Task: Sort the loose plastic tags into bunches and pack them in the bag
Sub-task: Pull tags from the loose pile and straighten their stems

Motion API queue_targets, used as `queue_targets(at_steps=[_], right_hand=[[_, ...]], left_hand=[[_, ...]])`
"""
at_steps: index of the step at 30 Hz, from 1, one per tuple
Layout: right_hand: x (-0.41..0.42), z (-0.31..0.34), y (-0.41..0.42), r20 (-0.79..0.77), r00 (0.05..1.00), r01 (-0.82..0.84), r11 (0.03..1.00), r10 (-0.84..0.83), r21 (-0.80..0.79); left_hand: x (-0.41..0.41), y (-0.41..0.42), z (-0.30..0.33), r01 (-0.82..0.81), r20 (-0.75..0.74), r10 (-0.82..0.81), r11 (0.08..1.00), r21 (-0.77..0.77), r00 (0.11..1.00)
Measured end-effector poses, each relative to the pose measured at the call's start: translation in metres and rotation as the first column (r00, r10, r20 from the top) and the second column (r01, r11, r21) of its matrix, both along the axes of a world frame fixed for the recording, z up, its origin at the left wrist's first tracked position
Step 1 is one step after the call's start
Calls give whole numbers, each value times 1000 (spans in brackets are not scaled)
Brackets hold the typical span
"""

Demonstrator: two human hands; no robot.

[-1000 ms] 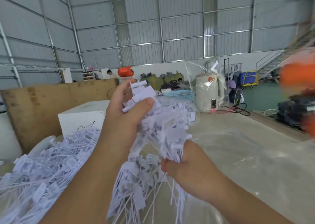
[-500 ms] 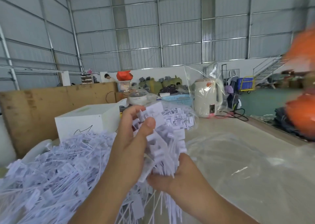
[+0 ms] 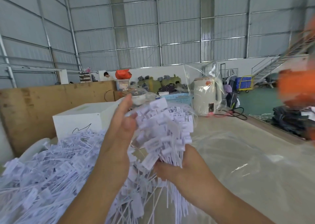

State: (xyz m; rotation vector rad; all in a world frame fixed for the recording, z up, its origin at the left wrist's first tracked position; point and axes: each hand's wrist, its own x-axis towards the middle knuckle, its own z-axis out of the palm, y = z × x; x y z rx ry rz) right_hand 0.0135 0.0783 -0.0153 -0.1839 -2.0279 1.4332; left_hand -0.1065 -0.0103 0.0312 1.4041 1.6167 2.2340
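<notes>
You're mid-bunching: right hand (image 3: 184, 165) grip clamps the bunch (image 3: 163, 131) by its stems above the counter (image 3: 238, 155), left hand (image 3: 122, 126) fingers straight, patting heads level; next, square it and bag it.

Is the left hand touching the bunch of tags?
Touching: in the head view the left hand lies with straight fingers against the side of the bunch.
</notes>
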Motion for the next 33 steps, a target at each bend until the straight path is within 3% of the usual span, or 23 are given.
queue_targets(at_steps=[4,6,9,13,17,19,23,26,31,33], right_hand=[[-7,-8,-8,37,999,9,993,-14,118],[-8,-13,-12,49,999,15,990,-23,139],[-6,-13,-8,23,1000,17,989,-21,148],[-9,-13,-6,-77,996,-39,998,43,49],[-10,-10,-3,-218,976,-63,976,17,-207],[-9,-8,3,-283,958,-28,971,-42,-238],[-1,0,6,-348,936,-40,971,-47,-238],[4,3,7,-302,951,-4,977,-62,-214],[6,5,1,-280,959,-48,960,-32,-276],[4,5,-2,-246,969,-91,946,13,-312]], left_hand=[[7,-6,11,-50,-97,52,999,21,994],[17,-8,-2,-136,-336,133,991,17,932],[17,-5,-18,-228,-428,213,974,16,879],[14,-4,-20,-191,-379,183,981,16,907],[13,1,-21,-61,-33,62,998,25,998],[7,0,-29,93,54,-91,995,-30,994],[21,7,-46,283,-83,-331,891,-355,940],[14,3,-50,411,-27,-465,808,-422,885],[10,8,-67,444,18,-559,637,-630,829],[16,16,-76,379,-64,-526,686,-621,848]])
